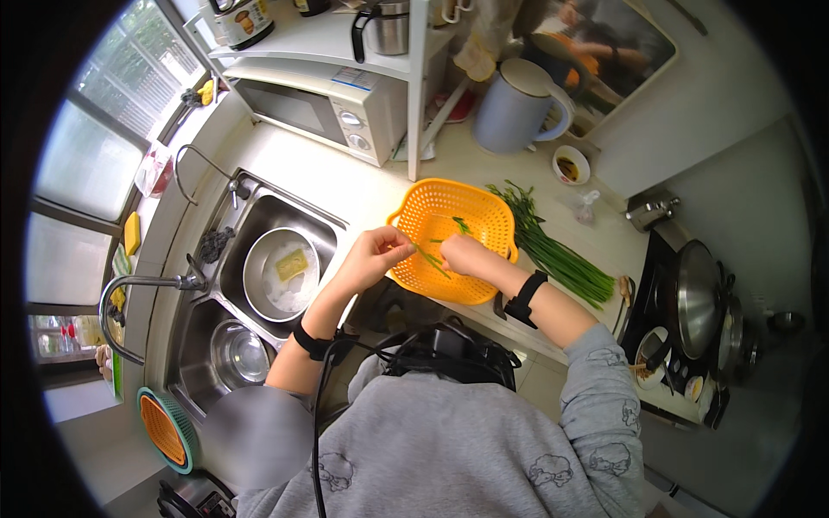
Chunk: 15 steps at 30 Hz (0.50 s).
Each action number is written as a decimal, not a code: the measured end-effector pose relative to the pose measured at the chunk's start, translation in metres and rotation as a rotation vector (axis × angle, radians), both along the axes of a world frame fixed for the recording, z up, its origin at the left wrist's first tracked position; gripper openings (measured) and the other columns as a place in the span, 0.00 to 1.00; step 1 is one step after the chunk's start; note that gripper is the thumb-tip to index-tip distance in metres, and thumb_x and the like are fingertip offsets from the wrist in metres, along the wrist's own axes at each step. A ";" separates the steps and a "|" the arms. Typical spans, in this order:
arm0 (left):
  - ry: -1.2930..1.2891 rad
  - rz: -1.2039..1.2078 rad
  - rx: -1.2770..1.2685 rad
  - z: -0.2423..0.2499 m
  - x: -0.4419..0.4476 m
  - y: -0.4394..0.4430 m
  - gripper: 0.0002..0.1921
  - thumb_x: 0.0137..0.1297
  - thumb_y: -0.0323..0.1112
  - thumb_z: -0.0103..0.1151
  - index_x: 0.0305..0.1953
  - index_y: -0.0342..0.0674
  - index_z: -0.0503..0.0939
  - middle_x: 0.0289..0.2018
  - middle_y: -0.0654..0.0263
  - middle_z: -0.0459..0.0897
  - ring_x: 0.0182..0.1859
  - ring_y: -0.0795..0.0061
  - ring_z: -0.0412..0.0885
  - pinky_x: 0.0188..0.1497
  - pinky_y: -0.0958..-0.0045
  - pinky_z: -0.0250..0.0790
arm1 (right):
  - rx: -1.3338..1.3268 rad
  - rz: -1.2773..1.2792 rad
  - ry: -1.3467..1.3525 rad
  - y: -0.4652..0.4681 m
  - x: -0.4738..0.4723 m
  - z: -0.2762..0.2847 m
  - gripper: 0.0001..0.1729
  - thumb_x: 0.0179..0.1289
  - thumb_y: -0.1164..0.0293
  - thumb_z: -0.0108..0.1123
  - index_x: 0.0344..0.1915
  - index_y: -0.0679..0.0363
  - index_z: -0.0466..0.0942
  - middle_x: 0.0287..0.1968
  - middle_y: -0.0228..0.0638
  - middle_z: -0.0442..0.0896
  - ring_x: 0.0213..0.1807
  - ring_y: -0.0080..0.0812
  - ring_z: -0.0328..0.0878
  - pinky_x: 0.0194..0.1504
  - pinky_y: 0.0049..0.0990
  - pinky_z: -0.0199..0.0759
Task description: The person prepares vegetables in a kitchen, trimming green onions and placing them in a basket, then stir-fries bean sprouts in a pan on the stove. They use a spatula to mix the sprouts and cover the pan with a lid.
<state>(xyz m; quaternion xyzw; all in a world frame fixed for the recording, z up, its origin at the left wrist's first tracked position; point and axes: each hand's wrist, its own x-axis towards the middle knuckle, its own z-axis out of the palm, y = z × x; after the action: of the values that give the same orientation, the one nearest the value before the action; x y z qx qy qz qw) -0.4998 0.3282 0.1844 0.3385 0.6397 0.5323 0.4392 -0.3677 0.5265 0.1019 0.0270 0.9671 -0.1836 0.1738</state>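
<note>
An orange plastic colander [489, 201] stands at the counter's front edge, with a few short green stem pieces [461, 225] inside. Over its left side my left hand [379, 256] pinches a thin green stem [431, 259] between thumb and fingertips. My right hand [466, 256] is curled above the colander's front right part, close to the stem's other side; its fingertips are hidden, so whether it grips anything does not show. A bunch of long green flowering chive stems [560, 256] lies on the counter just right of the colander.
On the left, a double steel sink [282, 194] holds a pot [249, 278] with a sponge in suds, and a glass bowl [239, 356]. A microwave [291, 107] and a blue kettle [511, 113] stand behind. At right are a small sauce bowl [571, 164] and a lidded wok [699, 301] on the stove.
</note>
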 end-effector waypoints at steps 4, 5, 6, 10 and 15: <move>-0.097 0.070 0.026 -0.001 -0.007 -0.031 0.07 0.68 0.32 0.62 0.38 0.35 0.80 0.32 0.74 0.79 0.32 0.88 0.72 0.36 0.83 0.65 | -0.021 -0.069 -0.021 -0.013 -0.007 -0.020 0.17 0.51 0.64 0.70 0.30 0.70 0.82 0.33 0.55 0.83 0.40 0.56 0.81 0.43 0.44 0.75; -0.128 0.092 0.020 0.000 -0.007 -0.041 0.07 0.68 0.32 0.62 0.38 0.34 0.80 0.32 0.73 0.79 0.33 0.87 0.73 0.37 0.83 0.66 | -0.031 -0.087 -0.012 -0.015 -0.008 -0.023 0.16 0.51 0.65 0.69 0.30 0.70 0.82 0.34 0.56 0.83 0.40 0.56 0.81 0.43 0.44 0.75; -0.142 0.121 0.035 0.001 -0.007 -0.050 0.07 0.68 0.32 0.62 0.38 0.33 0.80 0.34 0.72 0.80 0.35 0.86 0.75 0.39 0.82 0.68 | -0.034 -0.104 -0.011 -0.017 -0.010 -0.026 0.15 0.51 0.67 0.68 0.30 0.71 0.82 0.34 0.56 0.83 0.40 0.56 0.81 0.43 0.44 0.75; -0.148 0.289 0.136 0.007 0.004 -0.096 0.06 0.66 0.30 0.63 0.38 0.33 0.82 0.36 0.70 0.82 0.37 0.84 0.77 0.40 0.80 0.69 | -0.018 -0.025 -0.049 -0.016 -0.020 -0.032 0.15 0.49 0.68 0.66 0.31 0.71 0.82 0.34 0.58 0.82 0.40 0.56 0.82 0.44 0.44 0.76; -0.086 0.621 0.220 0.002 0.052 -0.162 0.04 0.64 0.26 0.63 0.35 0.31 0.82 0.35 0.65 0.83 0.37 0.81 0.78 0.39 0.79 0.72 | 0.069 0.131 -0.037 -0.009 -0.019 -0.041 0.13 0.48 0.69 0.66 0.30 0.69 0.82 0.32 0.57 0.83 0.37 0.55 0.82 0.43 0.45 0.77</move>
<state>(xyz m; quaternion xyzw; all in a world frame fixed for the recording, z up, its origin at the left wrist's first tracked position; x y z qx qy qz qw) -0.4474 0.1661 0.1867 0.1497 0.6318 0.7205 0.2435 -0.3870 0.5177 0.0607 -0.0269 0.9692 -0.1378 0.2025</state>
